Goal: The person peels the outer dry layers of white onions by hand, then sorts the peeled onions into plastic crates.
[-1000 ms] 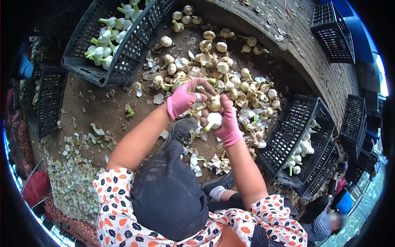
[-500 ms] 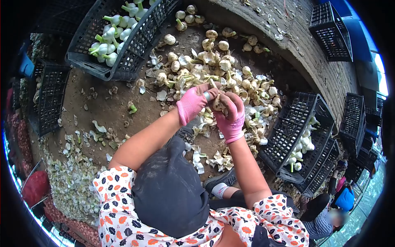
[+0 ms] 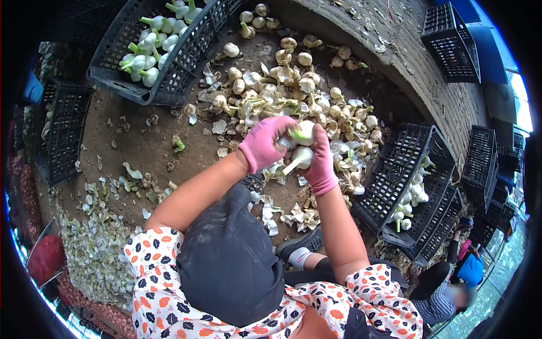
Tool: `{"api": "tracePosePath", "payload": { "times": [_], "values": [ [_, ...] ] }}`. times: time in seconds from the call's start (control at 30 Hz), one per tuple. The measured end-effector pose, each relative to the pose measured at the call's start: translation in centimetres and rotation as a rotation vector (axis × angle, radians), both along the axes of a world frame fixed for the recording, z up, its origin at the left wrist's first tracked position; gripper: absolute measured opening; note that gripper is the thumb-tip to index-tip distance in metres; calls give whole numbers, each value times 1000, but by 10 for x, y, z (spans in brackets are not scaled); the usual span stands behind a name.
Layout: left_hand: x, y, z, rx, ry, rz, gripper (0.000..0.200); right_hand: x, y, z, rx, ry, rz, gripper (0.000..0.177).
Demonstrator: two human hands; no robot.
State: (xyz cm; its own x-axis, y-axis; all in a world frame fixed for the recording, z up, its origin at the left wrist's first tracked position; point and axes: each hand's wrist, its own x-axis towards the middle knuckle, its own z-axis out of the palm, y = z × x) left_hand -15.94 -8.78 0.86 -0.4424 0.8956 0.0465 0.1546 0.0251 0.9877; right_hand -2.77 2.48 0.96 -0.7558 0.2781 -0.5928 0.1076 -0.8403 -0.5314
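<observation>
Bare soil (image 3: 141, 134) bears crates (image 3: 129, 92) of garlic (image 3: 148, 45); right fingers (image 3: 320, 141) grip bulbs (image 3: 304, 157), left fingers' (image 3: 287, 125) hold unclear.

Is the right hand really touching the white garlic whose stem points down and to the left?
Touching. The head view shows the right hand holding that garlic, with no gap between bulb and glove.

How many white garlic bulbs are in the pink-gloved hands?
2 that I can see: the upper bulb between the left hand and right hand, and the lower bulb just beneath it. Others may be hidden.
</observation>
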Motion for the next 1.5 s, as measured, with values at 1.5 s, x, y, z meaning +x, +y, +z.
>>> {"api": "tracePosePath", "payload": {
  "times": [1.5],
  "values": [
    [-26,-34,-24,-25,-1299,527,15,30,3,-11,898,-401,765,90]
  ]
}}
